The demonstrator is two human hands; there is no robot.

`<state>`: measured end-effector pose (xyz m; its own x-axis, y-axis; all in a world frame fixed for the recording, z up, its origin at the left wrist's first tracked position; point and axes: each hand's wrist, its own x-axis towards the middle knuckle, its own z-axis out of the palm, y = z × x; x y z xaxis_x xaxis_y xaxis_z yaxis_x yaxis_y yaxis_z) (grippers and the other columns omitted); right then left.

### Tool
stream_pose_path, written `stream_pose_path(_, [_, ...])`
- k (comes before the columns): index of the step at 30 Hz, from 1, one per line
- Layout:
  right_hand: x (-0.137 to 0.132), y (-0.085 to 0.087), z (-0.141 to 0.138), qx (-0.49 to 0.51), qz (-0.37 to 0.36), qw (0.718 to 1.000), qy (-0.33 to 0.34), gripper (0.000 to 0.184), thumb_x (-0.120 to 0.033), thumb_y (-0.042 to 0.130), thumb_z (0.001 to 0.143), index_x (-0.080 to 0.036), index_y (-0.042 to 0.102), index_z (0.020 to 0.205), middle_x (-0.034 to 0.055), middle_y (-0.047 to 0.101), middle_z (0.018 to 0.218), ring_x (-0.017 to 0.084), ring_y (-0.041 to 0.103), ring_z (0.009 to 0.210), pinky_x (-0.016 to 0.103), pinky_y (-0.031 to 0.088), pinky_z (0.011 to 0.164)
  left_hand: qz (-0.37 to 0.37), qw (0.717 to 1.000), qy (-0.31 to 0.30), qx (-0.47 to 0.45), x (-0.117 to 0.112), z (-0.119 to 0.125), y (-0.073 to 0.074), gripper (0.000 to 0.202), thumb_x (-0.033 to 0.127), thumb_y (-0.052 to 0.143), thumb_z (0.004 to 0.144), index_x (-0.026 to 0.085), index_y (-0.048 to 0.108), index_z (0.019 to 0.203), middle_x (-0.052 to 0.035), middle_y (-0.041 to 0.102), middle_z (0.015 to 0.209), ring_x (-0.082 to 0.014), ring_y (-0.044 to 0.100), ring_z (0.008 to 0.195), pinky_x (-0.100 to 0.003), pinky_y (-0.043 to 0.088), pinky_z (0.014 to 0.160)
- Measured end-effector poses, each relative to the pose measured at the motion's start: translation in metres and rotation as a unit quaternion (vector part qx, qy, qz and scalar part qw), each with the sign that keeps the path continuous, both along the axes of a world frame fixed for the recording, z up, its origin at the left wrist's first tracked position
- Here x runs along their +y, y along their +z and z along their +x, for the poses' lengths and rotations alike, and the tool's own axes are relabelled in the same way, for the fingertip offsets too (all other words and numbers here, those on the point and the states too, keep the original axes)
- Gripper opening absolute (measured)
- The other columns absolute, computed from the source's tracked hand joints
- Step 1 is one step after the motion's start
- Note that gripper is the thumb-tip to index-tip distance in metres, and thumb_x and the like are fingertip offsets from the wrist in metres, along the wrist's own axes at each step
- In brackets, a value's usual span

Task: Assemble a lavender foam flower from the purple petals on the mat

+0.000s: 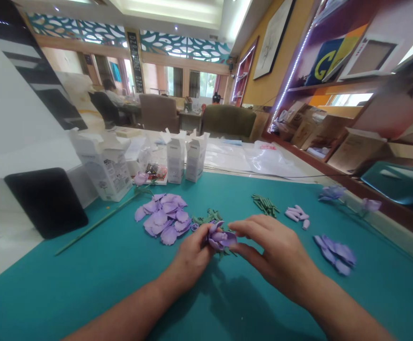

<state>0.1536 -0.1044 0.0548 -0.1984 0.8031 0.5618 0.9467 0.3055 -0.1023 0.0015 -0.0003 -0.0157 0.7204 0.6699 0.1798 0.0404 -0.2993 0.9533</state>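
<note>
My left hand [193, 255] is closed around the base of a purple artificial flower [219, 237], whose petals spread open around a lighter centre bud. The thumb and index finger of my right hand [273, 251] close on the outer petal at the flower's right side. Behind and below the flower lie small green leaf-like pieces [211, 216], partly hidden by it and my hands. Left of them is a pile of loose purple petals [166, 215]. A small purple ring [194, 227] lies between pile and flower.
On the green mat [96, 293] are green sticks [265, 204], pale purple tubes [298, 214] and more petals [335, 254]. A stemmed flower [141, 178] lies left, beside a black tablet-like slab [46, 202]. White boxes [175, 158] stand behind; other flowers [331, 192] rest at right.
</note>
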Motion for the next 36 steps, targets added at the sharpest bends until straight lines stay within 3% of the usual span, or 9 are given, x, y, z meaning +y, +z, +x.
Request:
stream_pose_path(5, [0.004, -0.005, 0.004, -0.018, -0.093, 0.992, -0.078, 0.078, -0.056, 0.074, 0.068, -0.016, 0.045, 0.129, 0.0063, 0.068, 0.084, 0.023, 0.065, 0.071, 0.03, 0.047, 0.057, -0.016, 1.0, -0.003, -0.012, 0.001, 0.001, -0.002, 0.025, 0.028, 0.051, 0.084, 0.018, 0.059, 0.105, -0.0053, 0.066, 0.094, -0.0187, 0.059, 0.086, -0.028, 0.045, 0.078])
stream_pose_path(9, [0.011, -0.015, -0.003, 0.015, -0.157, 0.983, -0.091, 0.092, -0.054, 0.079, 0.061, -0.016, 0.039, 0.134, 0.0096, 0.069, 0.092, 0.025, 0.066, 0.076, 0.032, 0.049, 0.062, 0.032, 0.999, 0.008, 0.014, 0.0, 0.0, -0.004, 0.025, 0.027, 0.048, 0.085, 0.019, 0.059, 0.106, -0.0035, 0.066, 0.089, -0.0173, 0.058, 0.081, -0.027, 0.045, 0.074])
stream_pose_path(20, [0.013, -0.022, -0.013, 0.073, -0.138, 0.986, -0.065, 0.05, -0.033, 0.075, 0.071, -0.021, 0.053, 0.115, 0.0085, 0.066, 0.103, 0.024, 0.064, 0.089, 0.034, 0.05, 0.073, 0.057, 0.997, 0.014, 0.046, 0.0, 0.0, -0.002, 0.031, 0.027, 0.047, 0.082, 0.02, 0.058, 0.11, -0.0053, 0.069, 0.098, -0.0205, 0.061, 0.087, -0.031, 0.045, 0.079])
stream_pose_path(36, [0.013, -0.02, -0.016, 0.097, -0.11, 0.988, -0.046, 0.037, -0.022, 0.072, 0.072, -0.019, 0.054, 0.105, 0.0058, 0.065, 0.094, 0.02, 0.061, 0.08, 0.032, 0.047, 0.07, 0.009, 1.0, 0.009, 0.02, -0.001, 0.001, -0.003, 0.036, 0.024, 0.051, 0.078, 0.02, 0.059, 0.112, -0.0065, 0.068, 0.102, -0.0217, 0.06, 0.092, -0.031, 0.047, 0.083])
